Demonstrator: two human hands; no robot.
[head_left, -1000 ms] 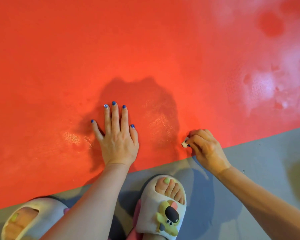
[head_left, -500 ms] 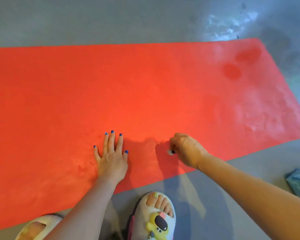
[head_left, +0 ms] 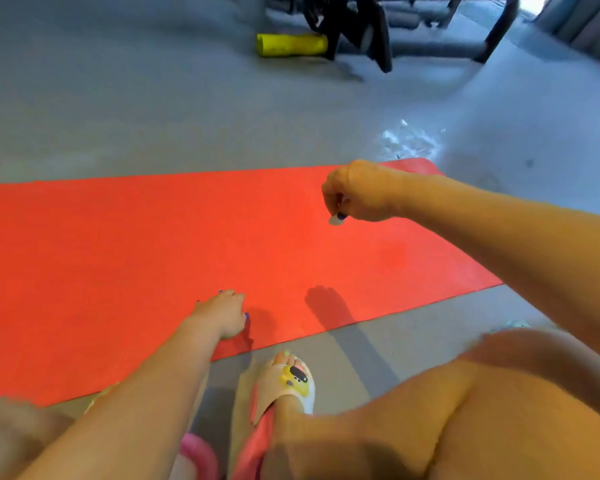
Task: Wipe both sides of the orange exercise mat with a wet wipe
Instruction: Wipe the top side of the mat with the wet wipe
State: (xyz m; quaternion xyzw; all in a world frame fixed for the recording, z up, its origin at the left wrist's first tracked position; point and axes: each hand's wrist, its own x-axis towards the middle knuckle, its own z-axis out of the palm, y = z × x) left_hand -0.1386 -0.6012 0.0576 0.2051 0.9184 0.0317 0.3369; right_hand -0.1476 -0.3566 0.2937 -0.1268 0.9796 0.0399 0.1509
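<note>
The orange exercise mat [head_left: 125,251] lies flat on the grey floor, running from the left edge to the right. My left hand [head_left: 222,315] rests on the mat near its front edge, fingers spread and fairly flat. My right hand [head_left: 357,194] is lifted above the mat's right part, its fingers curled and pinching a small white scrap [head_left: 334,220] that pokes out below the fingertips. A shadow of the raised hand falls on the mat near the front edge.
My slippered right foot [head_left: 288,382] stands on the grey floor just in front of the mat, my knee low at the right. A yellow roller [head_left: 291,45] and dark gym equipment [head_left: 354,26] stand far behind. A pale scuffed patch [head_left: 407,138] marks the floor beyond the mat.
My right hand has lifted off the mat's front edge and risen up and to the right with the white scrap. The view has tilted upward. My left hand stays on the mat.
</note>
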